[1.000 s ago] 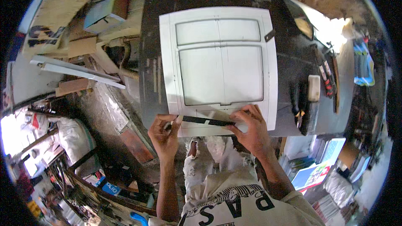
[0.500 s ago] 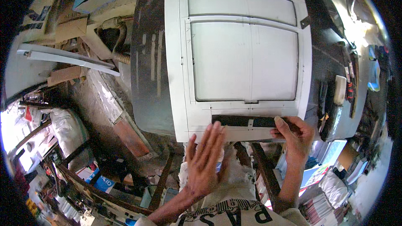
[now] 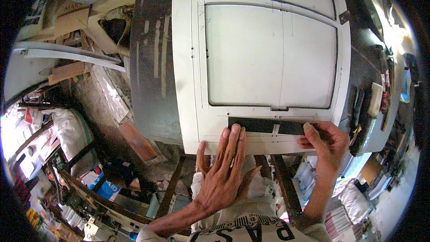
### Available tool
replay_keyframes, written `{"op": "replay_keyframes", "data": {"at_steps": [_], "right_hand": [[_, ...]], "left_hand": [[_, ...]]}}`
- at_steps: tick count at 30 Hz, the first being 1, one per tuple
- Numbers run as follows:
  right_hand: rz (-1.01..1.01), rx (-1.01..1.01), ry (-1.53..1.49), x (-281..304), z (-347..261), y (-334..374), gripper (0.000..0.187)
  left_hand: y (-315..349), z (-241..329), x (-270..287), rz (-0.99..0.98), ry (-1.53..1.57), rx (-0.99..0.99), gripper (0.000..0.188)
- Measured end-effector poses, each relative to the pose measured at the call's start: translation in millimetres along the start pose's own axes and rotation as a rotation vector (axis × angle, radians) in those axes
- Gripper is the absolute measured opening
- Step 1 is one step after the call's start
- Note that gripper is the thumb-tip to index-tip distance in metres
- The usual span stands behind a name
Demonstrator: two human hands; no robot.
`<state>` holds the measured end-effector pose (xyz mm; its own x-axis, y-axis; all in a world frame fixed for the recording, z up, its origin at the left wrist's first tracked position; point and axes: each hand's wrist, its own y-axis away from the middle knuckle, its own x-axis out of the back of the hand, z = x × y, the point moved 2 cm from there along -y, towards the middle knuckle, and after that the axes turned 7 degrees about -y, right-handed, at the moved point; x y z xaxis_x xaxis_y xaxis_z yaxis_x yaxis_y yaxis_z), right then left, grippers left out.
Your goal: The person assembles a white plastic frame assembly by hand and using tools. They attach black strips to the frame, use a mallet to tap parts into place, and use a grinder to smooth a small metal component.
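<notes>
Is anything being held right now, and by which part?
The right hand holds the black strip by its right end; the left hand lies open at the strip's near edge, toward the left end, not gripping.

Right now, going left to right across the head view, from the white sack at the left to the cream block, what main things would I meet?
White sack → reddish board → left hand → black strip → right hand → cream block.
</notes>
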<state>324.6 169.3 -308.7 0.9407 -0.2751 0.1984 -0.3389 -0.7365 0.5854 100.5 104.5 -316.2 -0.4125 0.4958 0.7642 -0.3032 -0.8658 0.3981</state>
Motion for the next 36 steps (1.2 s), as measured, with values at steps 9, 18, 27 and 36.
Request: {"op": "replay_keyframes", "data": {"at_steps": [9,18,27,36], "right_hand": [[0.083,0.009,0.051,-1,-1,1,0.020],[0.187,0.381,0.293,17,2,8,0.019],[0.105,0.384,0.308,22,0,0,0.014],[0.074,0.385,0.267,15,-4,1,0.013]], "left_hand": [[2,-9,-8,-0.036,-0.198,-0.055,0.068],[-5,15,0,-0.090,-0.483,0.081,0.079],[-4,13,2,-0.117,-0.443,0.052,0.081],[-5,15,13,0.005,-0.439,0.041,0.073]]}}
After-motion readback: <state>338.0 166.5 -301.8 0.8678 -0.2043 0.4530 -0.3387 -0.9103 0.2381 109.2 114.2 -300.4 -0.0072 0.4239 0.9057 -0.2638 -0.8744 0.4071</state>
